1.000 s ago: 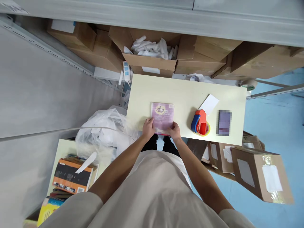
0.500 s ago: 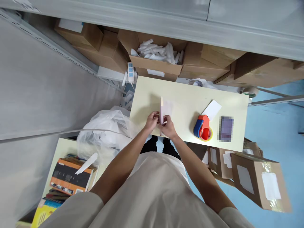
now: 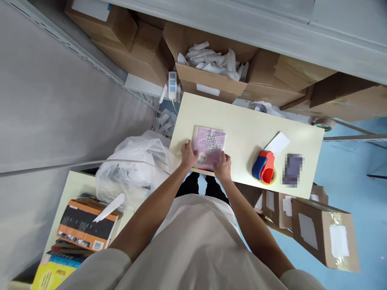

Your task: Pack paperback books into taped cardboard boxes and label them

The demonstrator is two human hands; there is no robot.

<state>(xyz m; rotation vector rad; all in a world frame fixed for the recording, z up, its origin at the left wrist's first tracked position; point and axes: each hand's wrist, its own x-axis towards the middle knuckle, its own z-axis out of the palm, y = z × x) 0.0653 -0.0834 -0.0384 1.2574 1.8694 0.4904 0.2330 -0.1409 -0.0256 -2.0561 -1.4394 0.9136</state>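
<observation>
A purple-covered book (image 3: 208, 143) with large white Chinese characters lies cover up at the front of the pale table (image 3: 238, 125). My left hand (image 3: 189, 156) grips its left edge, thumb on the cover. At the lower right corner my right hand (image 3: 223, 168) holds it with fingers curled. A strip of bright pink and red shows below the book's near edge; what it belongs to is hidden. Right of my hands stands a red and blue tape dispenser (image 3: 264, 167), with a white card or paper (image 3: 277, 143) behind it.
A blurred-out dark rectangle (image 3: 292, 170) lies at the table's right. Behind stands an open carton (image 3: 211, 74) of white rolled pieces, beside a power strip (image 3: 172, 85). Left are a plastic bag (image 3: 130, 161) and stacked books (image 3: 87, 223); taped cartons (image 3: 323, 229) sit at right.
The book, earlier held upright on edge between both hands, now lies flat with its cover showing. My hands have moved apart to its two sides. The view has turned slightly.
</observation>
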